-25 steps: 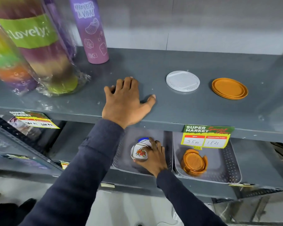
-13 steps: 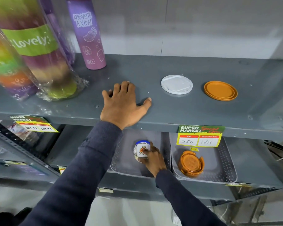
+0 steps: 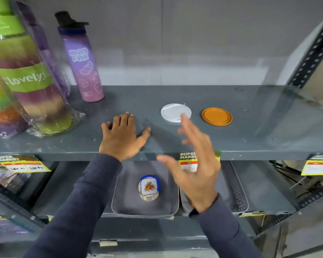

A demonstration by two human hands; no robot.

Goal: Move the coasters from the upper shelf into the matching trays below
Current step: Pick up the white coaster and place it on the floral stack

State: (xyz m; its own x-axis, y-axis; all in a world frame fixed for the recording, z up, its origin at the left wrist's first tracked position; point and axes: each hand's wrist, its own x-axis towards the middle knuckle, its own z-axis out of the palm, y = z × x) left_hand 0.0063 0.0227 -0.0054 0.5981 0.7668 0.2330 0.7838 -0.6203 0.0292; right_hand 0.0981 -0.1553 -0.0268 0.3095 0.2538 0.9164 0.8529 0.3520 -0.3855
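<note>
The right hand [image 3: 196, 164] hangs in the air in front of the upper shelf [image 3: 250, 127], fingers spread wide and holding nothing, its fingertips reaching up and forward toward the white coaster [image 3: 172, 111]. That coaster lies flat on the shelf just beyond those fingertips, slightly to their left, with the orange coasters [image 3: 217, 116] stacked flat beside it further to the right. Both are round, so there is no long axis to line up with; what matters is that they sit up and ahead of the right hand, which is plainly the nearer one. The left hand [image 3: 120, 135] rests palm down on the shelf, fingers flat and empty, well to the left of the white coaster and seemingly bracing. Below, the floral coasters [image 3: 149, 187] lie stacked in the left tray [image 3: 119, 202], while the right tray [image 3: 237, 190] is largely hidden behind the right hand, so its contents cannot be told. The white coaster looks the likely next pick.
</note>
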